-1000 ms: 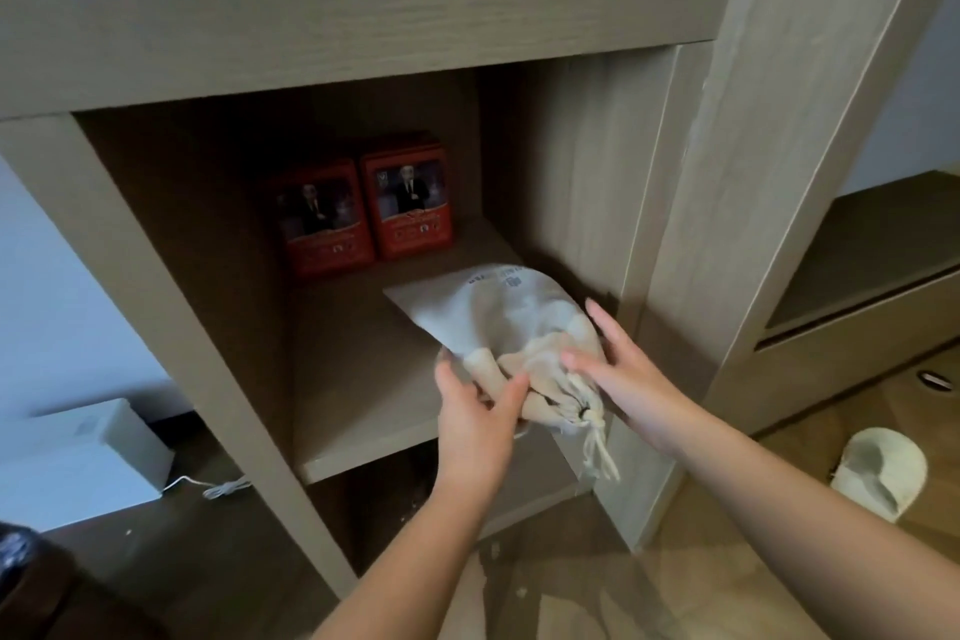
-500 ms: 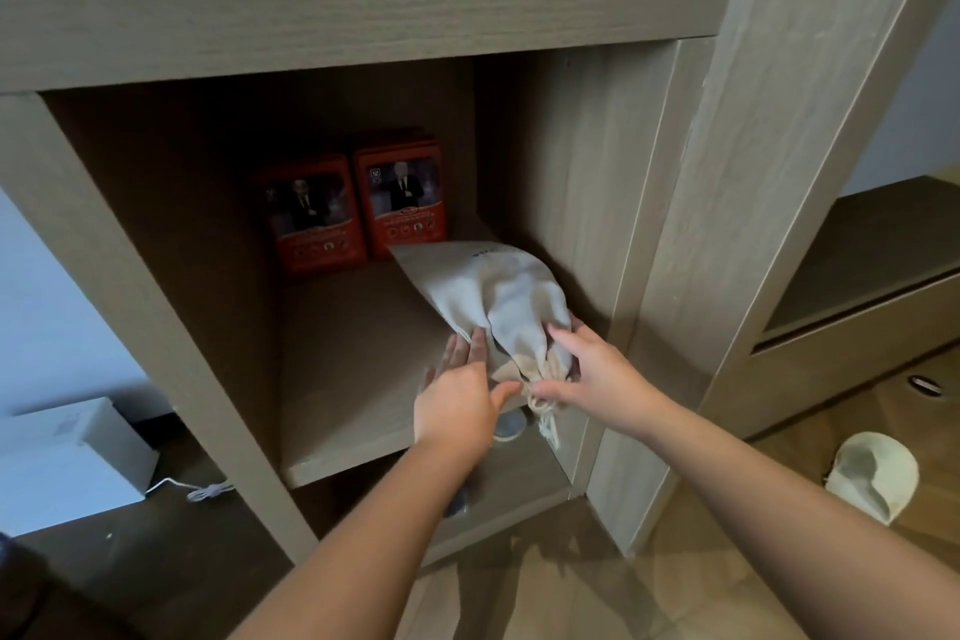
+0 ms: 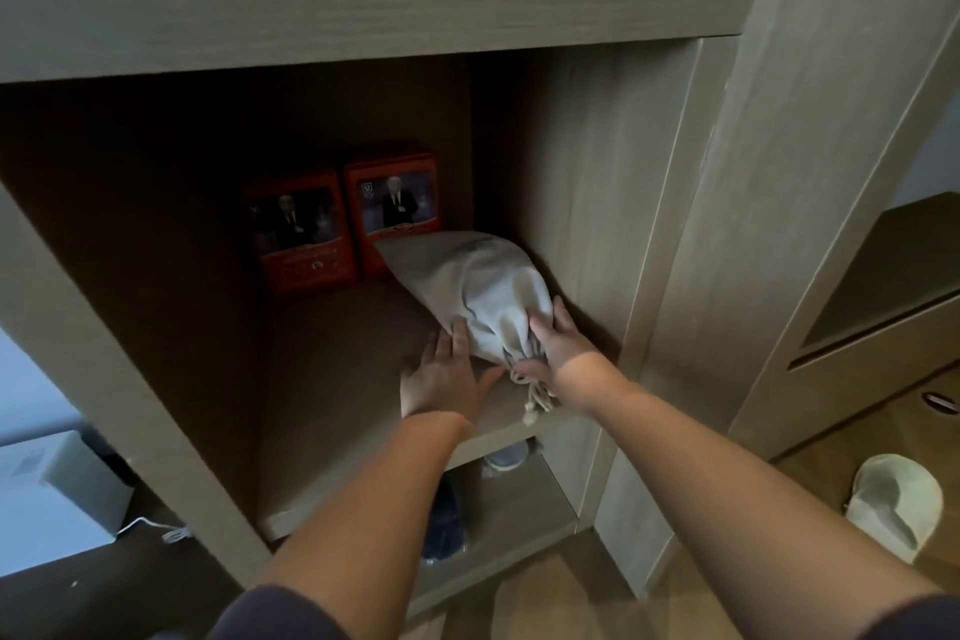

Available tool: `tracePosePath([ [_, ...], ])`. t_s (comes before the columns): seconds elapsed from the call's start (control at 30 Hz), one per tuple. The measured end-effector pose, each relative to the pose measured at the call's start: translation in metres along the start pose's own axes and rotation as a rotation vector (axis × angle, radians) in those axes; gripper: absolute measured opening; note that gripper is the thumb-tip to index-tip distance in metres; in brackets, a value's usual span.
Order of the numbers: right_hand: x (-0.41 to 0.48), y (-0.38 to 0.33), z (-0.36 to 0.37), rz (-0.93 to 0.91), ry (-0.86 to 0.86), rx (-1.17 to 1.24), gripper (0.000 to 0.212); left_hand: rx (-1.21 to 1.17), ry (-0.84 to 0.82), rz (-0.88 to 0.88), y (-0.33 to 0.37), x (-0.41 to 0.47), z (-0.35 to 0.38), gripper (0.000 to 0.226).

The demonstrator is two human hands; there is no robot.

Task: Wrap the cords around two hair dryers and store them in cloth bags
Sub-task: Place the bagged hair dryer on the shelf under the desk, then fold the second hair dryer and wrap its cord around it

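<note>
Shelf bears the left hand, flat and straight-fingered, against the cloth bag. The bag's long axis runs from back-left to its tied neck at front-right. The right hand curls round that neck, probably best placed to push it inward.

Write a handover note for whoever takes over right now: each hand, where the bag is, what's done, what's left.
Left hand: open, straight fingers against the left side of the cloth bag.
Right hand: grips the bag near its cinched neck.
Bag: bulging, lying at the right of the shelf, in front of two red tins; drawstring hangs over the front edge.
Done: this bag is closed and on the shelf; its contents are hidden.
Left: let go. The second dryer and bag are not in view, so check them.
</note>
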State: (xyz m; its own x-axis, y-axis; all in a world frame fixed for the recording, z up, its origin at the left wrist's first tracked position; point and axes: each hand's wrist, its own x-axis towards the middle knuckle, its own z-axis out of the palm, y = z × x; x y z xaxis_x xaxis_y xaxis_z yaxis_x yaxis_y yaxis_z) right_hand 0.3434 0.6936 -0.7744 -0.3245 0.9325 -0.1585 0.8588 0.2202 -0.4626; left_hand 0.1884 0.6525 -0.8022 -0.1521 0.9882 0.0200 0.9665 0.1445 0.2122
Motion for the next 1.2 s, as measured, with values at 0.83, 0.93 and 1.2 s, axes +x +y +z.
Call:
tracePosePath([
  [0.83, -0.212, -0.135, -0.126, -0.111, -0.185, -0.418, 0.069, 0.26, -0.307, 0.11, 0.02, -0.204, -0.249, 0.075],
  [0.93, -0.253, -0.178, -0.18, -0.067, -0.197, -0.365, 0.068, 0.256, -0.271, 0.06, 0.028, -0.237, -0.323, 0.087],
  [1.2, -0.338, -0.27, -0.289, -0.084, -0.196, -0.283, 0.065, 0.126, -0.104, -0.051, 0.027, -0.295, -0.477, 0.086],
])
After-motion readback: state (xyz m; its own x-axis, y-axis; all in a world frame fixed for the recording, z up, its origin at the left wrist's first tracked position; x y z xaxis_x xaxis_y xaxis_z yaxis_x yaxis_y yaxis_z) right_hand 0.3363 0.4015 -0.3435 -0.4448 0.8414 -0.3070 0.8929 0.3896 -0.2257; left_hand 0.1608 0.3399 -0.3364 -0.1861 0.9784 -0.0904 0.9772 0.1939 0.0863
